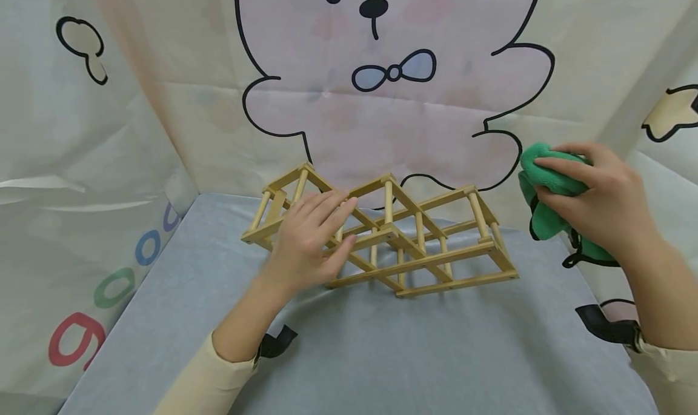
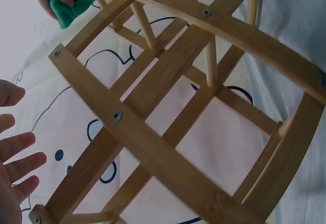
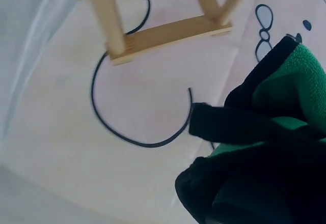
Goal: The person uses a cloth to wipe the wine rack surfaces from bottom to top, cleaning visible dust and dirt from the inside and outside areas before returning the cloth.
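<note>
A wooden folding rack (image 1: 452, 257) of flat slats and round dowels stands in a zigzag on the cloth-covered table. My left hand (image 1: 311, 239) is over its left part, fingers extended. In the left wrist view, the fingers of that hand (image 2: 20, 160) are spread beside the slats (image 2: 158, 150), gripping nothing; whether the palm touches the wood is hidden. Up to the right of the rack, my right hand (image 1: 611, 191) holds a bunched green cloth (image 1: 545, 221) with black edging. In the right wrist view the cloth (image 3: 305, 76) covers the fingers, apart from the rack.
A light blue-grey cloth (image 1: 349, 354) covers the table. Behind it hangs a pale backdrop (image 1: 382, 118) with a cartoon animal and bow tie. Printed sheets also form the left side (image 1: 43, 221) and right side. Dark straps (image 1: 278, 342) sit at both wrists.
</note>
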The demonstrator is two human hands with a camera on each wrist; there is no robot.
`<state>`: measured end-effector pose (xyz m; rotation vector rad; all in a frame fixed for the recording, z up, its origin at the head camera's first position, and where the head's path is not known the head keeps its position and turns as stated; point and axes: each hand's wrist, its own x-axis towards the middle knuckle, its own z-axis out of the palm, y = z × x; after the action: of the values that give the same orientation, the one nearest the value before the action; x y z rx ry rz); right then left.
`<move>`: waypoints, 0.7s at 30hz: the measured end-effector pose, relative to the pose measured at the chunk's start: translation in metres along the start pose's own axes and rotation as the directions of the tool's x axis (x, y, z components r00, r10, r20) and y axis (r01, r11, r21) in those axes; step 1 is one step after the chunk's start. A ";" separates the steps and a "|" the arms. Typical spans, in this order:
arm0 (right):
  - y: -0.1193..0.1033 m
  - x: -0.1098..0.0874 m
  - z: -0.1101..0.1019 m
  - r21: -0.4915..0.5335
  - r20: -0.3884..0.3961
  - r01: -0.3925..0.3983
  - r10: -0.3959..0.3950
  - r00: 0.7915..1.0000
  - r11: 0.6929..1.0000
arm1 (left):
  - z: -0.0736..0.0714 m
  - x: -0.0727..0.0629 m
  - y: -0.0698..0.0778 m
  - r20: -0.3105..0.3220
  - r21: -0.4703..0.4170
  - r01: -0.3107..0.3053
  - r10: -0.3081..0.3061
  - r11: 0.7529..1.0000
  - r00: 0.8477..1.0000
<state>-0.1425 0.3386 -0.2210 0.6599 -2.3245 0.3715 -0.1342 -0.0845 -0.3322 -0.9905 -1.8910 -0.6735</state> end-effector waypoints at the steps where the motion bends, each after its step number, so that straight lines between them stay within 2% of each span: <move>1: 0.003 -0.004 0.001 0.002 -0.002 -0.007 0.007 1.000 1.000 | 0.002 0.000 0.001 0.010 0.002 0.004 -0.004 1.000 1.000; 7: 0.016 -0.031 0.008 0.016 -0.033 -0.051 0.052 0.998 0.999 | 0.019 -0.002 0.011 0.074 0.011 0.018 -0.018 1.000 0.997; 15: 0.032 -0.073 0.017 0.063 -0.059 -0.119 0.122 0.991 0.991 | 0.047 -0.004 0.020 0.101 -0.004 0.011 -0.011 1.000 0.995; 21: 0.040 -0.109 0.022 0.065 -0.006 -0.160 0.160 0.987 0.985 | 0.060 -0.004 0.023 0.133 -0.006 0.011 -0.010 1.000 0.991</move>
<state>-0.1066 0.4010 -0.3153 0.5009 -2.3696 0.5237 -0.1402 -0.0283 -0.3629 -1.0526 -2.0127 -0.6335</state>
